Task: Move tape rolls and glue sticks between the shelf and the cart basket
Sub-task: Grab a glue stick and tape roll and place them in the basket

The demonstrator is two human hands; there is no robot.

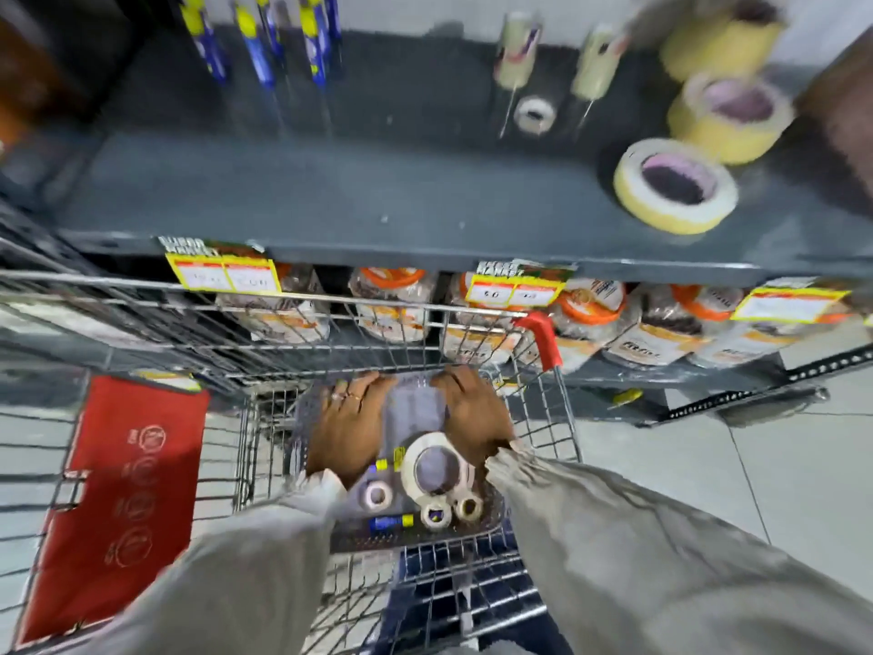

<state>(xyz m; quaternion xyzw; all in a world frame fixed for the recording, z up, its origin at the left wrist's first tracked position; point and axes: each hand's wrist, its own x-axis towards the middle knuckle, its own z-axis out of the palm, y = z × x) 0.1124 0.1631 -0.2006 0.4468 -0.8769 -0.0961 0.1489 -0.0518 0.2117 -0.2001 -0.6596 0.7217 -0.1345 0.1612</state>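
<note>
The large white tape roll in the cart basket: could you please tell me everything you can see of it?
The large white tape roll is a wide ring with a broad open core, seemingly paper tape. It lies nearly flat in the grey basket, between both wrists, near the right hand. Three smaller rolls lie beside its near edge; contact is unclear.

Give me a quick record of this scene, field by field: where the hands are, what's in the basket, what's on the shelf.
left hand: down in the basket, palm down at its far end
right hand: down in the basket, beside the left
hands holding: cannot tell
basket: grey, sits inside the wire cart
in basket: one large tape roll, three small rolls, glue sticks
shelf: three yellow tape rolls at right, one small roll at back
hanging above shelf: blue-yellow packs
shelf below: orange-lidded packs
</note>
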